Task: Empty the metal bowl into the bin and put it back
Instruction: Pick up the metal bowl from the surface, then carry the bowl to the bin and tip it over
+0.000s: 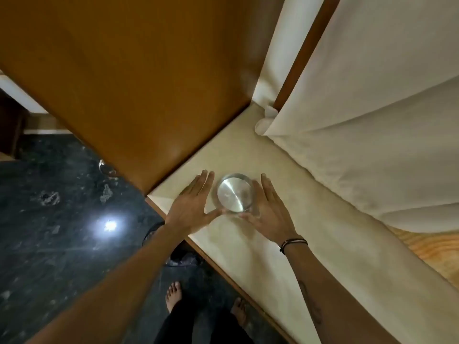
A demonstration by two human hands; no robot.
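Note:
A shiny metal bowl (pixel 234 192) stands upright on the cream counter (pixel 273 244), close to its left corner. Its inside looks bare and reflective. My left hand (pixel 192 207) lies flat just left of the bowl, fingers straight, thumb tip reaching the near rim. On the bowl's right side my right hand (pixel 269 212) rests with straight fingers, palm close against the wall and thumb at the near rim. Neither hand is curled around the bowl. A dark bin-like shape (pixel 182 256) sits on the floor under the counter's edge, partly hidden by my left forearm.
A brown wooden panel (pixel 139 78) rises behind the counter's left side. White cloth (pixel 372 132) hangs over the right and back. The dark stone floor (pixel 62 232) carries scattered scraps and a light's reflection. My bare feet (pixel 173 296) stand by the counter.

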